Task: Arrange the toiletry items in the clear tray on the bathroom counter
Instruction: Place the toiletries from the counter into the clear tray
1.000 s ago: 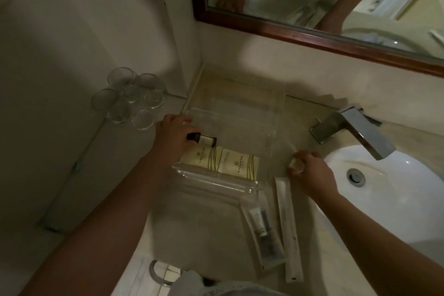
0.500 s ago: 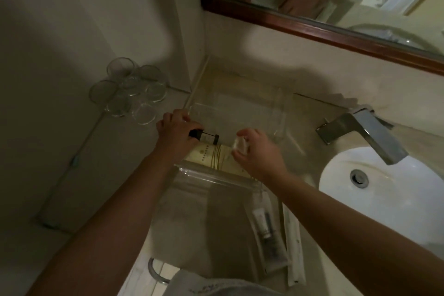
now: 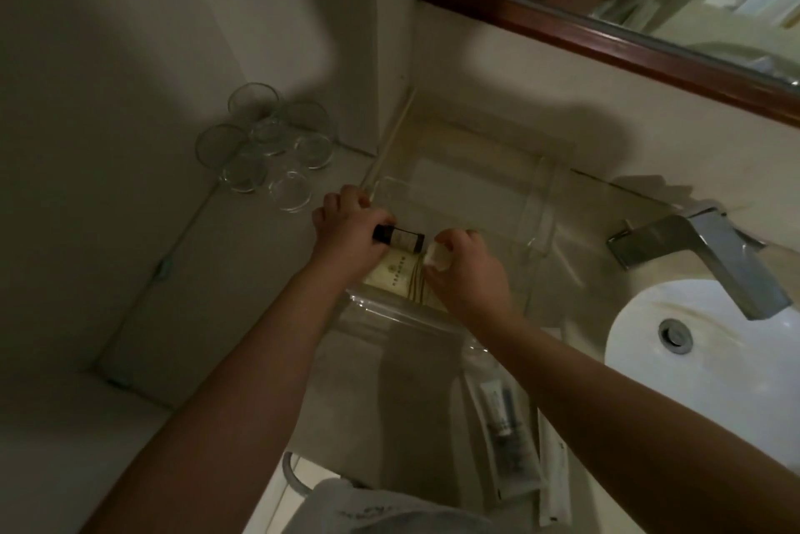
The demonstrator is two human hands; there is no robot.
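A clear tray point(image 3: 543, 204) sits on the counter against the back wall. My left hand point(image 3: 346, 230) grips a small dark bottle point(image 3: 400, 238) lying sideways over the tray's front left part. My right hand point(image 3: 467, 269) pinches a small white round item point(image 3: 436, 258) just right of the bottle. Under both hands a cream packet with printed lines point(image 3: 396, 273) lies flat in the tray. On the counter in front of the tray lie a clear-wrapped tube kit point(image 3: 504, 429) and a long white sachet point(image 3: 554, 477).
Several glass cups point(image 3: 264, 152) cluster on the counter's left. A chrome faucet point(image 3: 710, 247) overhangs the white sink point(image 3: 710, 351) on the right. A wood-framed mirror point(image 3: 606, 26) hangs above. A towel ring point(image 3: 294, 473) and cloth sit at the bottom edge.
My right hand came from the counter beside the sink into the tray with the small white item. The left hand stayed on the dark bottle.
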